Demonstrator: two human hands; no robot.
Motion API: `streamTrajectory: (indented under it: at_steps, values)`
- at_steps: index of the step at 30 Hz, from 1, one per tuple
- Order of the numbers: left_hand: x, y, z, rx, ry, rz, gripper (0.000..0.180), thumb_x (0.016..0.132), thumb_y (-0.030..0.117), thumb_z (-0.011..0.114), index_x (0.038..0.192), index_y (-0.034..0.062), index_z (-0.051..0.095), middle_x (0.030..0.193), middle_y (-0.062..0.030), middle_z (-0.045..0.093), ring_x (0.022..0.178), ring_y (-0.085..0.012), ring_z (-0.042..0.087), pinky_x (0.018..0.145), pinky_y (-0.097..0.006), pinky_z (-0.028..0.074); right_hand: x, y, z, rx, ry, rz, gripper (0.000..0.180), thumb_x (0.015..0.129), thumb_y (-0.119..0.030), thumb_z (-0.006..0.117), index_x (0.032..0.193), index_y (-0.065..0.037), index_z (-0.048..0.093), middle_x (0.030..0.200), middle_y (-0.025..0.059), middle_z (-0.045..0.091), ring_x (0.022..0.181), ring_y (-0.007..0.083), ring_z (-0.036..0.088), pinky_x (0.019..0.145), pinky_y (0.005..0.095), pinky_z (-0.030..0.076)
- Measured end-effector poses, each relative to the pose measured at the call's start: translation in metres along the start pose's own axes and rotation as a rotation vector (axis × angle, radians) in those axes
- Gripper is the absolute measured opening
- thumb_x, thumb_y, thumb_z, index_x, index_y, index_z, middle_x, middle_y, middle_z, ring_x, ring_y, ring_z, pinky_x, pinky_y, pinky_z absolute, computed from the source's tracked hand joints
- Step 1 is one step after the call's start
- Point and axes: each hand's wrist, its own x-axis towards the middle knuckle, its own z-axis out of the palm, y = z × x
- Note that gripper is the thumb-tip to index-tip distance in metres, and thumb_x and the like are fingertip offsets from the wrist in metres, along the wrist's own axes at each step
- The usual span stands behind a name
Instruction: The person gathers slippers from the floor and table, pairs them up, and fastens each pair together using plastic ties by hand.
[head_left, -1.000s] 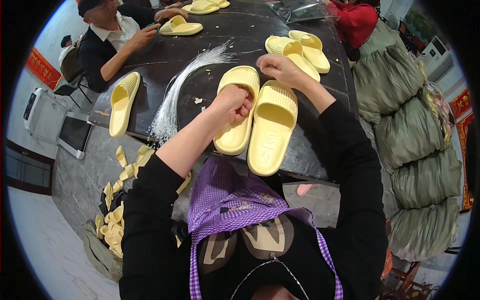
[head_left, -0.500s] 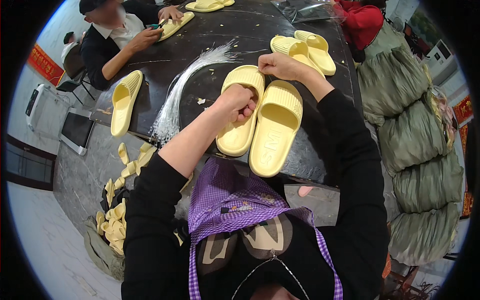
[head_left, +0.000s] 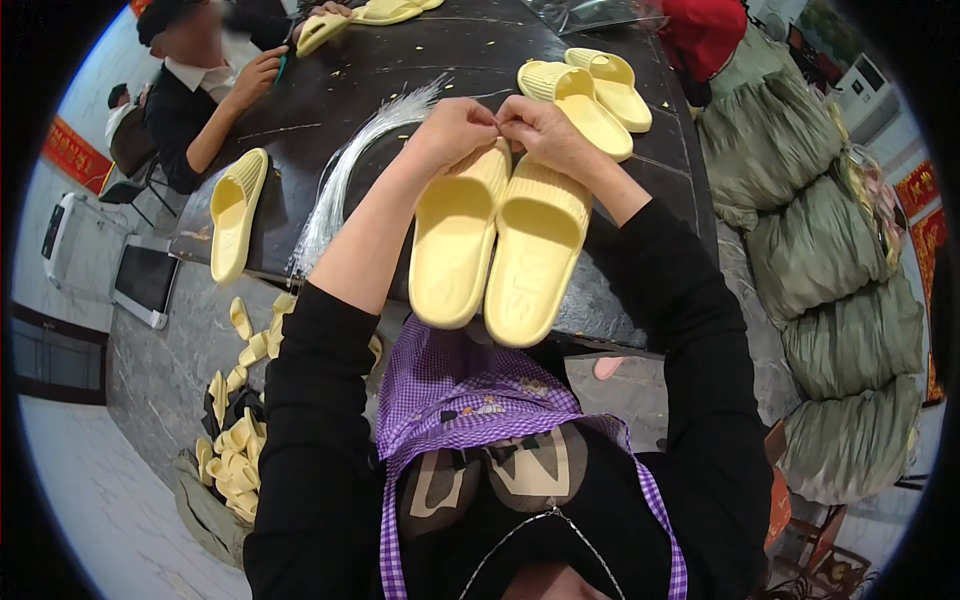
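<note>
The person's left hand (head_left: 450,138) and right hand (head_left: 535,130) meet above the straps of two pale-yellow ribbed slide sandals, fingers bent and fingertips almost touching. The knuckles cover the gap, so I cannot tell how tightly either grip closes or whether it has hold of a thin strand. The left slide (head_left: 450,275) and right slide (head_left: 535,295) lie side by side, heels toward the person at the table's near edge; this presumably brings the adjoining strap edges within reach of both hands.

The dark table (head_left: 622,305) also bears a bundle of clear plastic strands (head_left: 338,195), apparently laid within reach, a single slide (head_left: 232,235) at left and another pair (head_left: 600,100) at right. Across the far left corner sits a co-worker (head_left: 190,125). More slides are heaped (head_left: 235,465) on the grey floor (head_left: 150,370); bulging green sacks (head_left: 815,245) line the right side.
</note>
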Motion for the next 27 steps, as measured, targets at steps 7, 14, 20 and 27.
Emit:
streamTrajectory:
  at_steps: [7, 14, 20, 27]
  values:
    - [-0.006, 0.001, 0.008, -0.268, 0.017, -0.157, 0.009, 0.075, 0.0, 0.061, 0.083, -0.0046, 0.058, 0.072, -0.0102, 0.06, 0.061, -0.0141, 0.059, 0.053, -0.022, 0.048, -0.012, 0.002, 0.001, 0.034, 0.058, 0.096, 0.003, 0.083, -0.004, 0.053, 0.085, -0.002, 0.055, 0.071, 0.0045, 0.057, 0.062, 0.0111, 0.052, 0.057, 0.0241, 0.044]
    - [0.001, -0.006, 0.014, -0.333, -0.052, -0.127, 0.009, 0.075, -0.002, 0.061, 0.083, -0.0041, 0.058, 0.072, -0.0105, 0.06, 0.061, -0.0144, 0.059, 0.053, -0.023, 0.049, -0.018, -0.002, 0.002, -0.006, 0.102, 0.12, 0.004, 0.081, -0.005, 0.054, 0.084, -0.002, 0.056, 0.071, 0.01, 0.06, 0.064, 0.0161, 0.056, 0.059, 0.0281, 0.045]
    - [-0.004, -0.002, 0.017, -0.267, 0.007, -0.15, 0.009, 0.077, -0.002, 0.059, 0.085, -0.0035, 0.057, 0.072, -0.0081, 0.058, 0.061, -0.0129, 0.058, 0.053, -0.021, 0.049, -0.026, -0.012, -0.004, -0.078, 0.147, 0.118, 0.007, 0.082, -0.007, 0.054, 0.085, -0.001, 0.057, 0.073, 0.0052, 0.058, 0.067, 0.0116, 0.054, 0.061, 0.0249, 0.045]
    - [-0.009, 0.0, 0.015, -0.366, 0.001, -0.146, 0.007, 0.08, 0.0, 0.058, 0.087, -0.0028, 0.057, 0.073, -0.0054, 0.056, 0.061, -0.0101, 0.056, 0.055, -0.019, 0.049, -0.035, -0.016, -0.007, 0.17, 0.195, 0.287, 0.013, 0.08, -0.01, 0.057, 0.088, 0.0, 0.059, 0.074, 0.001, 0.058, 0.07, 0.0085, 0.054, 0.064, 0.0224, 0.044]
